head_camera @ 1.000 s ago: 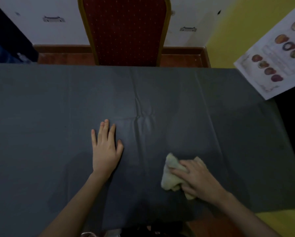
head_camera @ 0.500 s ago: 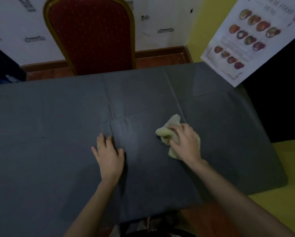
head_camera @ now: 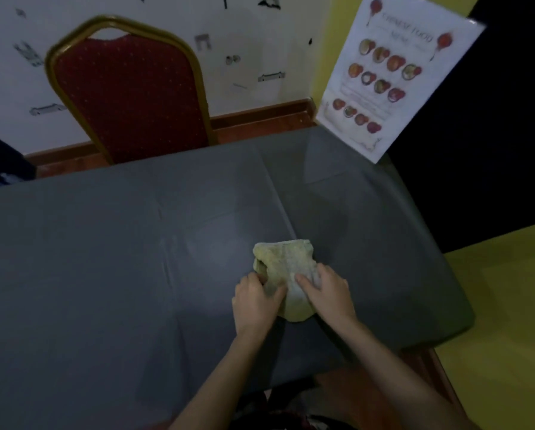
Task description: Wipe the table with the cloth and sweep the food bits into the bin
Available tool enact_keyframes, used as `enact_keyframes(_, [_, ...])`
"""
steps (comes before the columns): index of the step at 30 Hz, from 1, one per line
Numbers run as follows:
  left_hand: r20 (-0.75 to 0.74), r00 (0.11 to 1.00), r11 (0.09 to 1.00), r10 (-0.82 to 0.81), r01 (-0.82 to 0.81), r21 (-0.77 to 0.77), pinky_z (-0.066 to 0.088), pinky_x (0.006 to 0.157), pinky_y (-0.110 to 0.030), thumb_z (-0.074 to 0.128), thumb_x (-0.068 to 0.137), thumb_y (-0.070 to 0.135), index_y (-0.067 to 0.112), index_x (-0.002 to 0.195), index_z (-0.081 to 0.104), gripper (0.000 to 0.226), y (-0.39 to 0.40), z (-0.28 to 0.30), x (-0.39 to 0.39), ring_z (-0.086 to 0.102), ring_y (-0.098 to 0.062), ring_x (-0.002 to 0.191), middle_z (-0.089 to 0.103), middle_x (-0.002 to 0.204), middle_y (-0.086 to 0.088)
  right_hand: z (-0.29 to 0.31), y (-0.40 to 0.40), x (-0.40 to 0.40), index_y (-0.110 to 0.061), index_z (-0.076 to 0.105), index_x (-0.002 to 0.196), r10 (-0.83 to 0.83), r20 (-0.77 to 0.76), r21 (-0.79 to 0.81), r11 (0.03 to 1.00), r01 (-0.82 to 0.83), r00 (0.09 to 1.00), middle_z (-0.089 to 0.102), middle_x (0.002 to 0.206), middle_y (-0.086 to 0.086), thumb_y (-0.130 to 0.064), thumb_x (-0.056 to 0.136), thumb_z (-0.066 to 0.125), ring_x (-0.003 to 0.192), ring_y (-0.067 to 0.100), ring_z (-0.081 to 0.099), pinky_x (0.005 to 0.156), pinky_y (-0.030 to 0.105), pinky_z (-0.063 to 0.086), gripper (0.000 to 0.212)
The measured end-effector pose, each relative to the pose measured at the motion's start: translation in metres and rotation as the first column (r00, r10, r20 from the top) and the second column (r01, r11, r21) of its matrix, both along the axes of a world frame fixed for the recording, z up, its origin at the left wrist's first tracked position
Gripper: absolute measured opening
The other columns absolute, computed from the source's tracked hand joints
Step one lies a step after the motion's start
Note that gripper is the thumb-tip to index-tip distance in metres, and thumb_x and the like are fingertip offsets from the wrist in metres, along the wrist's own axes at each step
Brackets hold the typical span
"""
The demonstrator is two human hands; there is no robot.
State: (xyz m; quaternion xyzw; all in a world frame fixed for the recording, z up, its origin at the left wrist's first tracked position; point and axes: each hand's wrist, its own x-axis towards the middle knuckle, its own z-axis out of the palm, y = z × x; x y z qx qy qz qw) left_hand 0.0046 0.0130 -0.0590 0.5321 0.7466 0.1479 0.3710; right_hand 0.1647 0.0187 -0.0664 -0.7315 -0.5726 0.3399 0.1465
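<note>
A crumpled pale yellow cloth (head_camera: 286, 268) lies on the table under a dark grey tablecloth (head_camera: 105, 274), right of centre. My left hand (head_camera: 255, 301) grips the cloth's left edge, fingers curled into it. My right hand (head_camera: 328, 290) rests on the cloth's right side, fingers spread over it and pressing down. Both hands sit close together over the cloth. No food bits or bin show in the dim view.
A red padded chair with a gold frame (head_camera: 129, 94) stands at the table's far side. A laminated food menu sheet (head_camera: 390, 76) leans at the far right corner. The table's right edge (head_camera: 446, 274) meets a yellow surface.
My left hand left its flat spot on the tablecloth and came right to take the cloth's edge. The cloth now lies more spread out under both hands. The view has swung left.
</note>
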Motion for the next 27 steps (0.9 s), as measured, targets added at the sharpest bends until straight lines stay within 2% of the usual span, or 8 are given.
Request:
enact_keyframes(3, [0.075, 0.995, 0.998, -0.061, 0.062, -0.003, 0.053, 0.07, -0.039, 0.065, 0.08, 0.043, 0.016, 0.089, 0.053, 0.031, 0.01, -0.003, 0.013, 0.058, -0.021, 0.084, 0.058, 0.09, -0.002, -0.002, -0.005, 0.014, -0.016, 0.052, 0.078, -0.117, -0.121, 0.031, 0.992, 0.122, 0.986, 0.055, 0.08, -0.003, -0.045, 0.09, 0.061, 0.076, 0.015, 0.057, 0.067, 0.032, 0.043, 0.033])
enact_keyframes(7, [0.165, 0.965, 0.979, -0.204, 0.202, 0.03, 0.054, 0.064, -0.032, 0.064, 0.087, 0.034, 0.017, 0.09, 0.056, 0.019, 0.016, 0.008, 0.049, 0.06, -0.015, 0.078, 0.061, 0.088, -0.002, 0.005, -0.014, 0.054, -0.019, 0.046, 0.073, -0.226, -0.159, 0.075, 0.968, 0.24, 0.961, 0.052, 0.074, -0.005, -0.044, 0.091, 0.061, 0.07, 0.008, 0.052, 0.058, 0.022, 0.033, 0.034])
enact_keyframes(13, [0.225, 0.923, 0.949, -0.313, 0.312, 0.042, 0.041, 0.056, -0.017, 0.064, 0.089, 0.031, 0.017, 0.091, 0.054, 0.017, 0.018, 0.014, 0.139, 0.056, -0.008, 0.073, 0.059, 0.087, 0.0, 0.014, -0.026, 0.147, -0.016, 0.062, 0.087, -0.382, -0.099, 0.056, 0.92, 0.388, 0.919, 0.065, 0.086, -0.001, -0.049, 0.088, 0.062, 0.081, 0.017, 0.063, 0.074, 0.039, 0.052, 0.033])
enact_keyframes(16, [0.252, 0.882, 0.917, -0.397, 0.391, 0.079, 0.041, 0.058, -0.012, 0.063, 0.09, 0.028, 0.015, 0.1, 0.057, 0.017, 0.01, 0.012, 0.18, 0.056, -0.003, 0.074, 0.06, 0.089, 0.005, 0.021, -0.034, 0.191, -0.018, 0.064, 0.088, -0.423, -0.064, 0.022, 0.905, 0.425, 0.904, 0.067, 0.086, 0.0, -0.05, 0.085, 0.062, 0.08, 0.019, 0.065, 0.074, 0.044, 0.054, 0.032])
enact_keyframes(19, [0.243, 0.863, 0.896, -0.443, 0.439, 0.075, 0.055, 0.069, -0.025, 0.062, 0.089, 0.03, 0.015, 0.107, 0.058, 0.024, 0.009, 0.009, 0.202, 0.062, -0.011, 0.081, 0.064, 0.096, 0.0, 0.023, -0.042, 0.219, -0.016, 0.063, 0.089, -0.391, -0.038, -0.086, 0.918, 0.386, 0.92, 0.066, 0.086, 0.003, -0.047, 0.089, 0.064, 0.082, 0.024, 0.065, 0.074, 0.043, 0.054, 0.03])
enact_keyframes(21, [0.222, 0.86, 0.885, -0.459, 0.464, 0.034, 0.058, 0.073, -0.035, 0.063, 0.088, 0.033, 0.014, 0.099, 0.06, 0.022, 0.014, 0.009, 0.203, 0.064, -0.015, 0.079, 0.065, 0.09, -0.001, 0.025, -0.045, 0.226, -0.018, 0.061, 0.095, -0.336, 0.019, -0.146, 0.931, 0.335, 0.942, 0.066, 0.093, 0.003, -0.049, 0.089, 0.063, 0.088, 0.024, 0.065, 0.075, 0.04, 0.053, 0.032])
enact_keyframes(24, [0.182, 0.866, 0.879, -0.466, 0.477, -0.021, 0.056, 0.071, -0.034, 0.065, 0.086, 0.04, 0.013, 0.087, 0.06, 0.027, 0.022, 0.02, 0.186, 0.062, -0.017, 0.075, 0.063, 0.081, -0.002, 0.028, -0.045, 0.215, -0.014, 0.059, 0.118, -0.325, 0.321, 0.098, 0.946, 0.31, 0.89, 0.058, 0.113, 0.006, -0.047, 0.087, 0.065, 0.104, 0.025, 0.057, 0.084, 0.037, 0.046, 0.046])
enact_keyframes(27, [0.061, 0.897, 0.899, -0.437, 0.437, 0.012, 0.052, 0.072, -0.037, 0.052, 0.095, 0.028, 0.007, 0.086, 0.057, 0.024, 0.032, 0.029, 0.159, 0.062, -0.022, 0.08, 0.063, 0.086, -0.006, 0.033, -0.038, 0.19, -0.013, 0.06, 0.114, -0.333, 0.42, 0.399, 0.903, 0.157, 0.845, 0.058, 0.111, 0.007, -0.036, 0.088, 0.065, 0.103, 0.026, 0.055, 0.085, 0.041, 0.043, 0.035])
